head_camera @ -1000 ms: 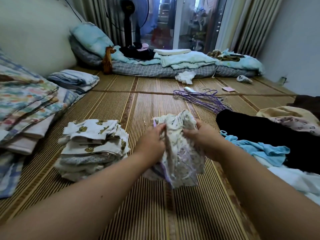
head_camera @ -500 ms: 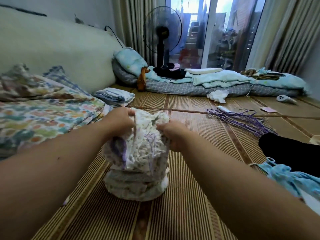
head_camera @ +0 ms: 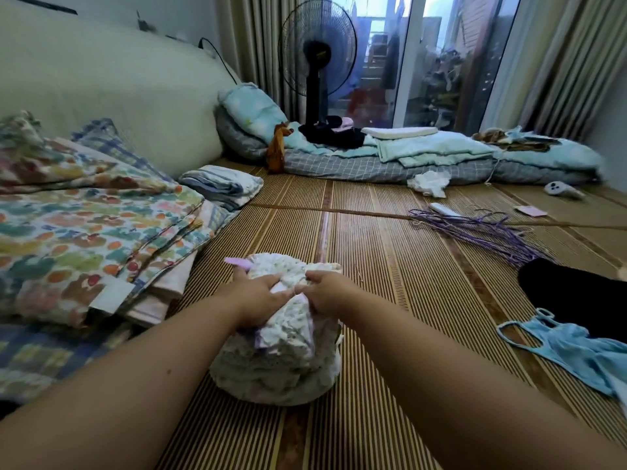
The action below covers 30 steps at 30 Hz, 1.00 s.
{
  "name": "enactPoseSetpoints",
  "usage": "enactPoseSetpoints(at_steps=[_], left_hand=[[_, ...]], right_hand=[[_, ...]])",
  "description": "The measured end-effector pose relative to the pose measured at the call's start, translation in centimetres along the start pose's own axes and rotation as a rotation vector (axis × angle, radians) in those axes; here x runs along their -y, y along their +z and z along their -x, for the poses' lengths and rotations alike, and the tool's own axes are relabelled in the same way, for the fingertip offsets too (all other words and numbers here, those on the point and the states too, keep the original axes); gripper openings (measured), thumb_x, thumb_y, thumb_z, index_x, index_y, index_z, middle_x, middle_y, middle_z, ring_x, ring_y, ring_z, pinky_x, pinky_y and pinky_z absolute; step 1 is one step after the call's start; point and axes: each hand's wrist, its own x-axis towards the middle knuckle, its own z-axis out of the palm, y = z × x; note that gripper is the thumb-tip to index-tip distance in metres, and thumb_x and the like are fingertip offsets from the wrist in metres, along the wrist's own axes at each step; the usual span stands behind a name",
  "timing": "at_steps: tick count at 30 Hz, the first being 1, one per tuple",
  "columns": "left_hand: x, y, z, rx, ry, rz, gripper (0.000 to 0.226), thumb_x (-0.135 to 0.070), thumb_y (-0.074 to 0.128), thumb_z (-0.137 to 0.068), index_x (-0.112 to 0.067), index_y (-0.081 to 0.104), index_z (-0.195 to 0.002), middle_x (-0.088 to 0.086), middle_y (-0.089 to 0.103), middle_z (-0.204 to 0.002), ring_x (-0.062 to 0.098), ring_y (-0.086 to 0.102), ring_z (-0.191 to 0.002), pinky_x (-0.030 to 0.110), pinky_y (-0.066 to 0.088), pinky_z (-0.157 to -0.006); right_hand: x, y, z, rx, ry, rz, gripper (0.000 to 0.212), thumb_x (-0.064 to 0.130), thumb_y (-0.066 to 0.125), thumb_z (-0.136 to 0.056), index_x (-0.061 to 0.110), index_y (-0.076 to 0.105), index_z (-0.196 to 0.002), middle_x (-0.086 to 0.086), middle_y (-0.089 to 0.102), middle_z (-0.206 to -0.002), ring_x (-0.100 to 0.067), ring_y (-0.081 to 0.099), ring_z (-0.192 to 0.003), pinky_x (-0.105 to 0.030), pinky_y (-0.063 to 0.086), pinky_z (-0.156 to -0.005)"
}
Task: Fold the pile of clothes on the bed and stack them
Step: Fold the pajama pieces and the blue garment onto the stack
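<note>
1. Roughly midway, judging by the layout: a folded stack (head_camera: 271,378) sits at lower centre on the mat (head_camera: 390,266).
2. Left to fold, at the right edge of the frame: blue top (head_camera: 570,347) and black garment (head_camera: 576,296), both loose and spread out.
3. On top of the stack, apparently being set down: a small printed garment (head_camera: 288,330), bunched and not yet flat.
4. Gripped on its left side by the left hand (head_camera: 252,298), fingers curled into the cloth, with a lilac edge showing beneath.
5. Pinched on its right side by the right hand (head_camera: 327,293), fingers closed, knuckles up.
6. Hands nearly touching over the garment's middle.
</note>
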Motion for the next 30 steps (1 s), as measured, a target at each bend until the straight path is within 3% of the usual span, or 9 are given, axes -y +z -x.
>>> enactPoseSetpoints(at_steps=[4, 8, 11, 14, 17, 21, 23, 26, 30], left_hand=[[-0.7, -0.6, 0.8, -0.041, -0.078, 0.062, 0.071, -0.065, 0.04, -0.088, -0.037, 0.022, -0.15, 0.026, -0.014, -0.156, 0.05, 0.013, -0.141, 0.053, 0.025, -0.113], [-3.7, -1.9, 2.2, -0.211, -0.09, 0.093, 0.069, -0.065, 0.049, -0.085, -0.04, 0.029, -0.146, 0.02, -0.015, -0.157, 0.052, 0.006, -0.141, 0.06, 0.023, -0.112], [-7.4, -1.6, 3.1, -0.267, -0.048, 0.062, 0.073, -0.066, 0.053, -0.081, -0.04, 0.031, -0.145, 0.019, -0.01, -0.159, 0.049, 0.003, -0.142, 0.063, 0.019, -0.112], [-11.8, -0.2, 3.2, -0.205, -0.023, -0.066, 0.076, -0.067, 0.053, -0.08, -0.031, 0.035, -0.145, 0.018, 0.014, -0.159, 0.044, 0.007, -0.144, 0.059, 0.022, -0.112], [-14.2, 1.4, 2.3, -0.025, 0.038, -0.226, 0.074, -0.065, 0.053, -0.083, -0.019, 0.045, -0.14, 0.011, 0.04, -0.149, 0.033, 0.032, -0.139, 0.053, 0.025, -0.113], [-14.3, 2.9, 2.0, -0.025, -0.025, -0.277, 0.095, -0.075, 0.057, -0.069, -0.021, 0.038, -0.145, 0.014, 0.039, -0.149, 0.034, 0.037, -0.135, 0.052, 0.033, -0.109], [-15.8, 4.3, 2.5, -0.12, 0.036, -0.35, 0.097, -0.08, 0.054, -0.065, -0.033, 0.03, -0.146, 0.017, 0.03, -0.153, 0.04, 0.025, -0.14, 0.059, 0.026, -0.111], [-20.3, 7.7, 4.6, -0.156, 0.289, -0.315, 0.091, -0.078, 0.054, -0.07, -0.046, 0.017, -0.147, 0.011, 0.009, -0.16, 0.041, 0.005, -0.145, 0.063, 0.018, -0.113], [-27.2, 13.8, 6.9, -0.046, 0.549, -0.182, 0.086, -0.068, 0.06, -0.073, -0.052, 0.014, -0.144, -0.002, 0.006, -0.161, 0.031, 0.002, -0.147, 0.059, 0.015, -0.114]], right_hand=[[-0.4, -1.6, 1.6, 0.0, 0.02, -0.169, 0.06, 0.035, 0.067, -0.087, 0.022, 0.045, -0.142, -0.01, 0.043, -0.147, -0.03, 0.047, -0.128, -0.04, 0.045, -0.102], [-1.7, -4.8, 4.7, -0.117, -0.061, -0.269, 0.059, 0.036, 0.067, -0.087, 0.025, 0.045, -0.141, -0.007, 0.043, -0.148, -0.025, 0.043, -0.132, -0.022, 0.042, -0.078], [-4.1, -7.0, 7.4, -0.194, -0.074, -0.259, 0.055, 0.039, 0.065, -0.087, 0.029, 0.046, -0.138, -0.005, 0.046, -0.145, -0.018, 0.049, -0.121, -0.023, 0.04, -0.079], [-7.9, -9.5, 10.2, -0.233, -0.04, -0.242, 0.054, 0.038, 0.064, -0.088, 0.029, 0.046, -0.138, -0.005, 0.049, -0.143, -0.015, 0.054, -0.115, -0.028, 0.048, -0.085], [-12.5, -12.5, 13.1, -0.309, 0.03, -0.26, 0.052, 0.035, 0.065, -0.088, 0.024, 0.049, -0.136, -0.005, 0.053, -0.138, -0.02, 0.054, -0.119, -0.039, 0.046, -0.099], [-18.3, -15.6, 16.2, -0.432, 0.102, -0.25, 0.05, 0.035, 0.066, -0.086, 0.026, 0.051, -0.133, -0.004, 0.057, -0.131, -0.013, 0.058, -0.104, -0.032, 0.05, -0.088], [-21.0, -16.9, 17.5, -0.51, 0.154, -0.213, 0.051, 0.035, 0.067, -0.085, 0.027, 0.051, -0.133, -0.003, 0.06, -0.124, -0.013, 0.061, -0.1, -0.034, 0.052, -0.087], [-24.5, -18.7, 18.8, -0.621, 0.253, -0.102, 0.054, 0.038, 0.066, -0.085, 0.028, 0.049, -0.135, -0.001, 0.06, -0.114, -0.017, 0.06, -0.098, -0.036, 0.052, -0.09], [-27.7, -20.4, 19.0, -0.633, 0.316, 0.074, 0.061, 0.039, 0.064, -0.086, 0.027, 0.043, -0.141, -0.005, 0.055, -0.135, -0.022, 0.055, -0.117, -0.033, 0.047, -0.093]])
